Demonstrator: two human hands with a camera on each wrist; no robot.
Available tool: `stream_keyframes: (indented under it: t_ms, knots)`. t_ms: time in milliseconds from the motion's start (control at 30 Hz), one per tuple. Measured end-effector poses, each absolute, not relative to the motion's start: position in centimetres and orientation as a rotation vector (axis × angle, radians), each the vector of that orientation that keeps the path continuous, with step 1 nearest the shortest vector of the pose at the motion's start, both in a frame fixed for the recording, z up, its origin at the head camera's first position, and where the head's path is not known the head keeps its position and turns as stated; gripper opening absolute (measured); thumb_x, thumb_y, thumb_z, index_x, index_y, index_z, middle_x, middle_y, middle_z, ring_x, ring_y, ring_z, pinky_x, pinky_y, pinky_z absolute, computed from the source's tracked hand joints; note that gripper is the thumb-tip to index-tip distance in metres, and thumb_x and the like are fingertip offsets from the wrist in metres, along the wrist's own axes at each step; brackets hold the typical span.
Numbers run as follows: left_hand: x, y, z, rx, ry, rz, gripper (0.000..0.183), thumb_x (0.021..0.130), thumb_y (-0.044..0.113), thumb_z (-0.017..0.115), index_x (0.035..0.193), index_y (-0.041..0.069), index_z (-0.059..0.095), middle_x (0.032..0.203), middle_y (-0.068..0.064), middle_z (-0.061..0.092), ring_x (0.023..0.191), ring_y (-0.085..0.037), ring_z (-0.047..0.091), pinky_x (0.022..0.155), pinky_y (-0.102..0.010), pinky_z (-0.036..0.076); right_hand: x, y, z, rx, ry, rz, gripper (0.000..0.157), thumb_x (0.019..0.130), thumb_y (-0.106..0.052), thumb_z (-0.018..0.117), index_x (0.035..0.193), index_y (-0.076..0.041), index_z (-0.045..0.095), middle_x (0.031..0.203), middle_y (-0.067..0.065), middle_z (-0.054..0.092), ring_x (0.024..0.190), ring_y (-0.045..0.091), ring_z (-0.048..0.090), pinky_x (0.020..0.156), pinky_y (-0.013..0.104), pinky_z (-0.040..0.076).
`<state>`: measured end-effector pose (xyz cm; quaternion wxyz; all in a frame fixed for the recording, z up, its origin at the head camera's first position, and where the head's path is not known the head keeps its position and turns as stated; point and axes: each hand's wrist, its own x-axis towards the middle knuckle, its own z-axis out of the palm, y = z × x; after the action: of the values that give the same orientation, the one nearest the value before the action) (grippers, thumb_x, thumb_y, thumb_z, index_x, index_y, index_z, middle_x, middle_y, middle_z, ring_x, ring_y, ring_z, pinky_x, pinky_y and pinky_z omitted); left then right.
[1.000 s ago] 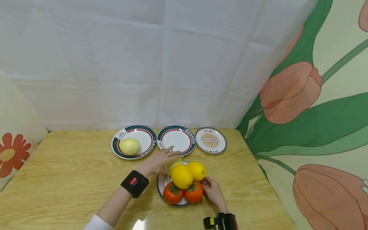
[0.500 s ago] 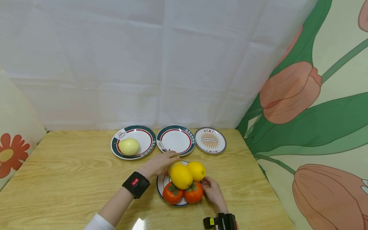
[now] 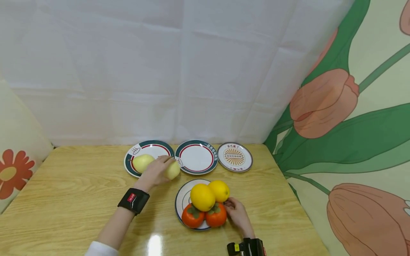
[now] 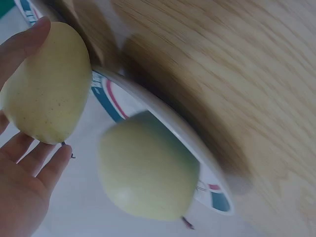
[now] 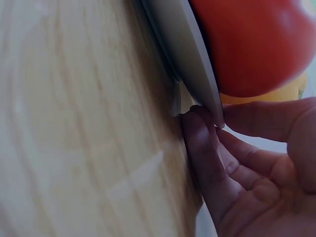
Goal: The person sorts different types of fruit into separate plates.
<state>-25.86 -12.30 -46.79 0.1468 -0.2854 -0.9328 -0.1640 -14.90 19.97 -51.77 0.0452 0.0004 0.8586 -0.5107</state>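
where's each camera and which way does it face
Head: on the head, facing forward and down at the table; left hand and right hand show.
Left wrist: on that wrist, facing the held pear; left hand shows.
Right wrist: on that wrist, facing the persimmon plate; right hand pinches its rim.
Head and left wrist share the plated pear.

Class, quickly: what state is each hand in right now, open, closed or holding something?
Left hand: holding a pale yellow pear.
Right hand: pinching the fruit plate's rim.
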Motion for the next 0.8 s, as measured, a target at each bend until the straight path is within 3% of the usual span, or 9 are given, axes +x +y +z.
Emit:
stream_keyframes:
  t_ms: [433, 667, 800]
  knots:
    - [-28.0, -14.5, -47.0, -0.464, -2.783, -0.311, 0.079, 0.054, 0.028, 0.089, 0.120, -0.002, 0.056, 0.113, -0.027, 0.059, 0.105, -0.041, 0.053, 0.086, -0.055, 0.047, -14.9, 20.0, -51.8, -0.004, 2.618, -1.554, 0.029, 0.085, -0.001, 0.056, 0.111, 0.013, 0.058, 0.098, 0.023, 0.065, 0.087, 0.020, 0.060, 0.072, 0.025, 0.050]
    - [-28.8, -14.4, -47.3, -0.403, -2.873, -0.241, 0.086, 0.061, 0.032, 0.085, 0.131, -0.001, 0.047, 0.118, -0.028, 0.054, 0.110, -0.043, 0.048, 0.091, -0.057, 0.042, -14.9, 20.0, -51.7, 0.004, 2.612, -1.534, 0.031, 0.086, -0.003, 0.056, 0.113, 0.012, 0.057, 0.102, 0.024, 0.064, 0.091, 0.025, 0.061, 0.075, 0.032, 0.053]
    - [-29.1, -14.1, -47.4, -0.400, -2.929, -0.212, 0.084, 0.067, 0.032, 0.082, 0.135, -0.001, 0.043, 0.129, -0.031, 0.046, 0.120, -0.044, 0.041, 0.099, -0.060, 0.037, -14.9, 20.0, -51.5, 0.007, 2.612, -1.543, 0.030, 0.085, -0.003, 0.057, 0.112, 0.012, 0.058, 0.099, 0.024, 0.065, 0.088, 0.021, 0.061, 0.072, 0.027, 0.051]
